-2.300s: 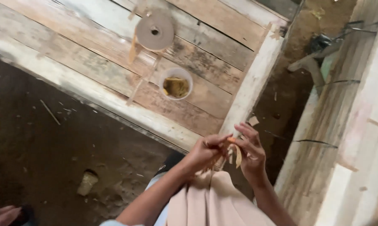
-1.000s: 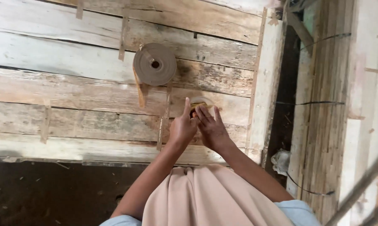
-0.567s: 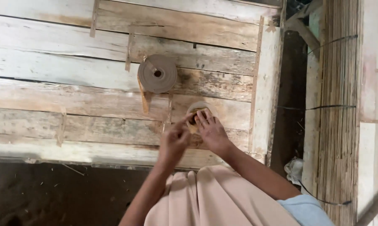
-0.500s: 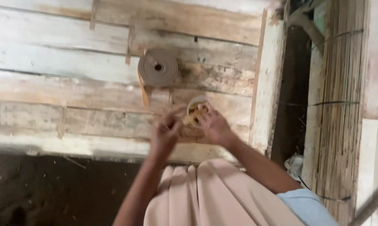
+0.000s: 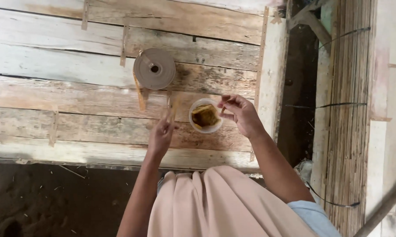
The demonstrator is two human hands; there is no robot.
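Left hand: my left hand (image 5: 161, 134) hangs over the planks just left of the cup, fingers drawn together on a thin, pale tape strip (image 5: 170, 109) that stands up from my fingertips. I hold it by its lower end, so the rest hangs free of the wood.
Right hand: my right hand (image 5: 241, 115) sits at the cup's right edge, thumb and forefinger pinched together near the rim. Whether they grip anything I cannot tell; it is too small to see.
Cup: the small white cup (image 5: 205, 116) stands upright on the bench between my two hands, holding a yellow-brown paste or scrap. It is within easy reach of both hands.
Tape roll: the brown roll (image 5: 154, 69) lies flat on the planks beyond my left hand, a loose tail trailing toward me.
Bench: the worn wooden bench (image 5: 75, 87) carries several short strips stuck across its plank seams.
Beside me: a bundle of thin sticks (image 5: 347, 131), bound with dark ties, lies to the right across a gap.
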